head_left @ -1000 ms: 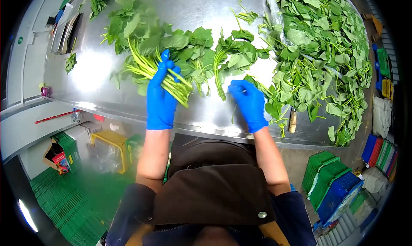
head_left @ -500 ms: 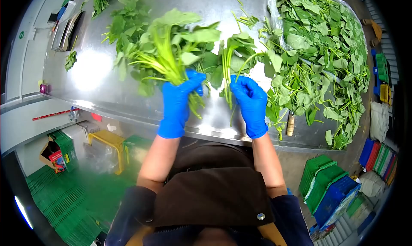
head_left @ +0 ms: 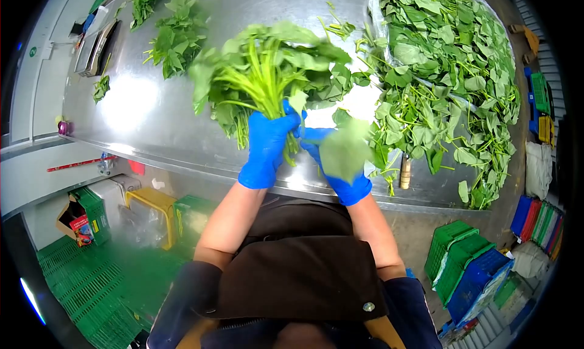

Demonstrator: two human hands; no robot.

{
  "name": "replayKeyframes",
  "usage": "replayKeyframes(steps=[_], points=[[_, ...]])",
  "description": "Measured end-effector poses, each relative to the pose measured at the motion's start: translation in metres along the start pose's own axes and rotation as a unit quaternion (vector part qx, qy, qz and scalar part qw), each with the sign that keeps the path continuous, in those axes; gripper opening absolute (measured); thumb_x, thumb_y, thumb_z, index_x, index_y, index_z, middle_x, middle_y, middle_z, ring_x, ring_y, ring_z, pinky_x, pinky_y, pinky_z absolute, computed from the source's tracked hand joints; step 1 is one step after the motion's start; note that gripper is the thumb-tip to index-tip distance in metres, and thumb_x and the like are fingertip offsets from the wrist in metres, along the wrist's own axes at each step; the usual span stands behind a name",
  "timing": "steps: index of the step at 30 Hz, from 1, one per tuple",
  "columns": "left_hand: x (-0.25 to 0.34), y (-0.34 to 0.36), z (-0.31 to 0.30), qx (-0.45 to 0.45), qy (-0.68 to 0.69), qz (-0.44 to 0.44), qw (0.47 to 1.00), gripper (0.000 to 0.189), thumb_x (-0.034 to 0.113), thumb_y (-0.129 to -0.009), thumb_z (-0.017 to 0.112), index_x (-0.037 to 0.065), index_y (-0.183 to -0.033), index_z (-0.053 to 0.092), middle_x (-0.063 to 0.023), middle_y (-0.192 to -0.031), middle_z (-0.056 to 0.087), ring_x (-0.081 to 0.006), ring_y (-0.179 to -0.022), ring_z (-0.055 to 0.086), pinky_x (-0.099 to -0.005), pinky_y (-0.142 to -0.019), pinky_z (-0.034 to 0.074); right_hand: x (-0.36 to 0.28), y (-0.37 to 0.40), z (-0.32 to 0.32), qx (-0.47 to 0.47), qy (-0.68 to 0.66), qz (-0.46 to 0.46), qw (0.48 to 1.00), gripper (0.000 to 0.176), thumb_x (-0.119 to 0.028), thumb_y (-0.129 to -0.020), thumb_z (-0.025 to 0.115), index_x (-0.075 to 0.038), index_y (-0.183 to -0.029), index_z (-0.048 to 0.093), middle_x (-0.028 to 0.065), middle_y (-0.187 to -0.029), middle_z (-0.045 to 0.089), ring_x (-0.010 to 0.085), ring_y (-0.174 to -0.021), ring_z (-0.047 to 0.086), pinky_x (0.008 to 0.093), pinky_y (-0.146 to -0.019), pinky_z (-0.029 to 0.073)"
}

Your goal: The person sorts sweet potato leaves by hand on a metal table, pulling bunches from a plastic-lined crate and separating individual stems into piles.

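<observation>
Leafy bunch (head_left: 263, 75) in closed left fingers (head_left: 291, 113); right fingers (head_left: 311, 139) adjacent, opening and hold unclear.

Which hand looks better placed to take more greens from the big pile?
Right, I'd judge: the right hand is nearer the big pile, while the left hand grips a bunch by its stems. A blurred leaf partly hides the right hand, so whether it is free can't be told.

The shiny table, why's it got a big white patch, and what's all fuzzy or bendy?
Head view: glare, probably lamplight bouncing off the metal table; head view: the big leaf low in the middle is blurry, perhaps from moving; head view: the table's front edge looks curved, probably lens distortion.
</observation>
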State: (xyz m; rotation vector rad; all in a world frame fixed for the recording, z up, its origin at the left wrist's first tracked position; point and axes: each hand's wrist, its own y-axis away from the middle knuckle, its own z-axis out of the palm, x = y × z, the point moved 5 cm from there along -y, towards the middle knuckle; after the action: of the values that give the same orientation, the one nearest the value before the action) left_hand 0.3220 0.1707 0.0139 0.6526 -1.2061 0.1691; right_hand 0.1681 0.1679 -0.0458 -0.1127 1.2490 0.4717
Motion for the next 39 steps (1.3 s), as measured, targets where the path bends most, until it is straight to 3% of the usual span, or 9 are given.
replayKeyframes(steps=[2, 5, 9, 20, 24, 27, 28, 32, 39], points=[[0.001, -0.001, -0.010, 0.005, 0.013, -0.006, 1.000, 0.016, 0.000, -0.072, 0.067, -0.002, -0.086, 0.059, -0.0089, -0.071, 0.061, -0.0163, -0.060, 0.060, -0.0268, -0.055, 0.049, -0.066, 0.015, 0.013, 0.015, 0.300, -0.181, 0.936, 0.016, -0.013, -0.085, 0.062, -0.006, -0.099, 0.067, 0.0066, -0.091, 0.066, 0.0123, -0.069, 0.058, 0.0229, -0.059, 0.045], [0.003, -0.006, -0.021, 0.032, 0.051, 0.014, 0.998, 0.017, 0.000, -0.074, 0.066, -0.002, -0.088, 0.058, -0.0112, -0.076, 0.064, -0.0192, -0.065, 0.062, -0.0289, -0.060, 0.052, -0.083, 0.012, -0.011, 0.213, -0.047, -0.093, 0.972, 0.027, -0.024, -0.093, 0.052, -0.002, -0.107, 0.061, 0.0076, -0.098, 0.062, 0.0092, -0.067, 0.053, 0.0206, -0.060, 0.045], [0.006, 0.008, -0.004, -0.019, 0.094, 0.018, 0.995, 0.030, 0.000, -0.072, 0.068, -0.002, -0.101, 0.062, -0.0077, -0.086, 0.065, -0.0165, -0.075, 0.063, -0.0278, -0.068, 0.050, -0.037, -0.011, -0.005, -0.029, -0.035, 0.191, 0.980, 0.041, -0.037, -0.095, 0.044, -0.002, -0.108, 0.061, 0.0078, -0.092, 0.064, 0.0132, -0.073, 0.059, 0.0258, -0.063, 0.047], [0.022, 0.007, -0.049, 0.069, 0.163, 0.081, 0.981, 0.019, 0.001, -0.083, 0.061, -0.001, -0.100, 0.053, -0.0139, -0.089, 0.062, -0.0269, -0.081, 0.065, -0.0367, -0.070, 0.057, -0.042, -0.014, -0.072, 0.173, -0.031, 0.007, 0.984, 0.028, -0.023, -0.090, 0.052, 0.000, -0.103, 0.063, 0.0042, -0.083, 0.062, 0.0124, -0.064, 0.055, 0.0253, -0.063, 0.046], [0.024, 0.005, -0.072, 0.088, 0.205, 0.066, 0.973, 0.019, 0.004, -0.084, 0.061, -0.001, -0.101, 0.055, -0.0131, -0.091, 0.062, -0.0245, -0.082, 0.065, -0.0344, -0.072, 0.057, -0.063, -0.034, -0.072, 0.017, -0.610, 0.017, 0.792, 0.079, -0.052, -0.087, 0.050, 0.005, -0.136, 0.028, 0.0223, -0.139, 0.036, 0.0303, -0.124, 0.043, 0.0409, -0.103, 0.037], [0.021, -0.001, -0.093, 0.117, 0.239, 0.032, 0.963, 0.018, 0.006, -0.085, 0.060, -0.001, -0.102, 0.056, -0.0117, -0.090, 0.062, -0.0213, -0.080, 0.064, -0.0308, -0.070, 0.056, -0.014, -0.029, -0.043, 0.098, -0.492, 0.166, 0.849, 0.074, -0.052, -0.089, 0.048, 0.003, -0.135, 0.033, 0.0233, -0.134, 0.041, 0.0316, -0.118, 0.048, 0.0454, -0.098, 0.041], [0.018, -0.003, -0.104, 0.126, 0.250, 0.016, 0.960, 0.018, 0.006, -0.086, 0.060, -0.001, -0.102, 0.056, -0.0111, -0.089, 0.061, -0.0200, -0.080, 0.063, -0.0294, -0.069, 0.055, -0.003, -0.023, -0.026, 0.050, -0.207, 0.188, 0.959, 0.056, -0.041, -0.091, 0.051, -0.001, -0.129, 0.044, 0.0182, -0.120, 0.055, 0.0242, -0.101, 0.058, 0.0353, -0.087, 0.049], [0.020, -0.011, -0.134, 0.064, 0.350, 0.041, 0.934, 0.019, 0.010, -0.088, 0.058, -0.001, -0.105, 0.056, -0.0056, -0.086, 0.057, -0.0136, -0.076, 0.056, -0.0258, -0.069, 0.049, 0.020, -0.031, 0.016, 0.011, 0.145, 0.199, 0.969, 0.032, -0.033, -0.088, 0.057, -0.003, -0.098, 0.065, 0.0098, -0.083, 0.067, 0.0151, -0.066, 0.062, 0.0257, -0.060, 0.048], [0.035, -0.015, -0.151, 0.018, 0.397, 0.043, 0.917, 0.036, 0.013, -0.093, 0.052, -0.004, -0.124, 0.046, -0.0017, -0.081, 0.048, -0.0094, -0.068, 0.044, -0.0227, -0.065, 0.042, 0.086, -0.061, 0.025, -0.015, -0.013, 0.291, 0.956, 0.038, -0.035, -0.088, 0.055, -0.001, -0.102, 0.064, 0.0069, -0.087, 0.066, 0.0114, -0.061, 0.055, 0.0237, -0.057, 0.047]])
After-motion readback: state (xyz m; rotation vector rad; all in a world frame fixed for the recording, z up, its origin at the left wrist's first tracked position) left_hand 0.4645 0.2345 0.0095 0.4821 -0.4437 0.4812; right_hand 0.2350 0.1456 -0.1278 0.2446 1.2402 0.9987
